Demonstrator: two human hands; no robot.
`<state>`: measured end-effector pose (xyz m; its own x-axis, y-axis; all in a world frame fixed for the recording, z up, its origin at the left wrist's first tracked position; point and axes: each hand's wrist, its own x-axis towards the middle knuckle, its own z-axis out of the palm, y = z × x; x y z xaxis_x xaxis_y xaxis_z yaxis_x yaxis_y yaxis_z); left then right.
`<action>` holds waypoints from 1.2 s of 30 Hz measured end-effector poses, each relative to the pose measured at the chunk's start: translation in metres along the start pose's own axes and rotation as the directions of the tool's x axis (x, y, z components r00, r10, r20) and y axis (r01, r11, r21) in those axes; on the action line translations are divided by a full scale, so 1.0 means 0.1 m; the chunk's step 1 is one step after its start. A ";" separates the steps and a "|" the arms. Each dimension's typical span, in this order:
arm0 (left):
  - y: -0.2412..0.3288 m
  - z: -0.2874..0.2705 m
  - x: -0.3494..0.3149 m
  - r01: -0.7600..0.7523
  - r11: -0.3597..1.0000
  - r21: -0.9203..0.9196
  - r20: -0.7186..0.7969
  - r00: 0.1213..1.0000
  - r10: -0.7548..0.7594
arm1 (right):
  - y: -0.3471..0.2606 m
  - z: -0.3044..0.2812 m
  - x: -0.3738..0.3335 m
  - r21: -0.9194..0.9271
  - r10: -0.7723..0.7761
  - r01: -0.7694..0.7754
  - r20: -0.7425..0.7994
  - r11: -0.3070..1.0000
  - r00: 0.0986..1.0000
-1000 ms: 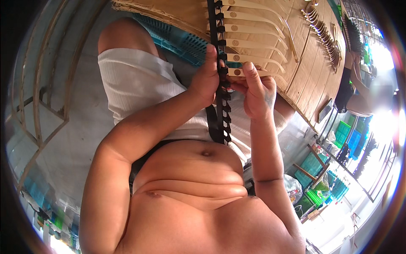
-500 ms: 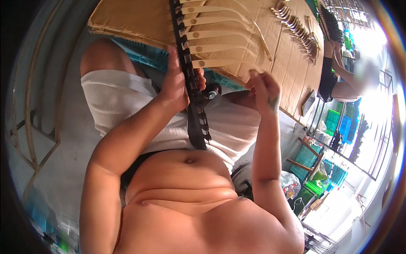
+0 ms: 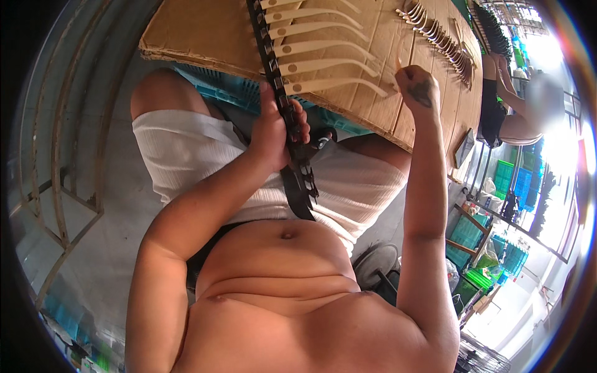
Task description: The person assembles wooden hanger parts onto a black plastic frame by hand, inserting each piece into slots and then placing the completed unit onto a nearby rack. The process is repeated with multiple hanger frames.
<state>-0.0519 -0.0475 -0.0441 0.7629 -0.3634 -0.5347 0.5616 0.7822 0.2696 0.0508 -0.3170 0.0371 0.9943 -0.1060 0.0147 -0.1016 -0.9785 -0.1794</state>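
Note:
A long black clip strip [image 3: 268, 57] slants from the cardboard's far side down over my lap. My left hand [image 3: 273, 133] is wrapped round its lower part, below the lowest attached piece. Several beige eyeglass temples [image 3: 323, 65] are fixed in a row along the strip's right side, their curved tips pointing right. My right hand [image 3: 418, 88] is closed over the cardboard, just right of those tips. A thin, faint temple-like piece [image 3: 399, 55] shows at its fingertips; the fingers hide where they meet it.
The cardboard-topped work surface [image 3: 205, 37] rests on a blue-green plastic crate [image 3: 217, 84]. A row of loose temples [image 3: 438, 40] lies farther right on it. Beyond, at the right, another person [image 3: 507, 99] works near a dark rack. A metal frame [image 3: 56, 155] stands at the left.
My right hand has moved up and right, away from the lowest temple on the strip, to the loose piece on the cardboard. My left hand keeps its hold on the strip.

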 end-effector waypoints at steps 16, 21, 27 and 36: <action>0.07 0.00 0.11 -0.117 0.988 0.103 -0.031 0.992 0.121 | -1.48 0.46 -1.31 0.943 0.137 -0.250 0.284 -0.218 0.949; 0.08 0.05 0.10 -0.112 0.990 0.090 -0.039 0.993 0.115 | -1.47 0.45 -1.27 0.939 0.106 -0.298 0.319 -0.170 0.942; 0.06 -0.04 0.14 -0.129 0.988 0.085 0.008 0.992 0.129 | -1.47 0.47 -1.27 0.938 0.104 -0.319 0.334 -0.138 0.937; 0.15 -0.05 0.12 -0.080 0.997 0.015 0.044 0.996 0.079 | -1.42 0.49 -1.32 0.944 0.084 -0.316 0.324 -0.096 0.942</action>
<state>-0.0365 -0.0376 -0.0507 0.8180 -0.3223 -0.4764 0.5040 0.8008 0.3236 -0.0640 -0.1558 0.0125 0.9392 -0.1250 -0.3197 -0.2726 0.2945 -0.9160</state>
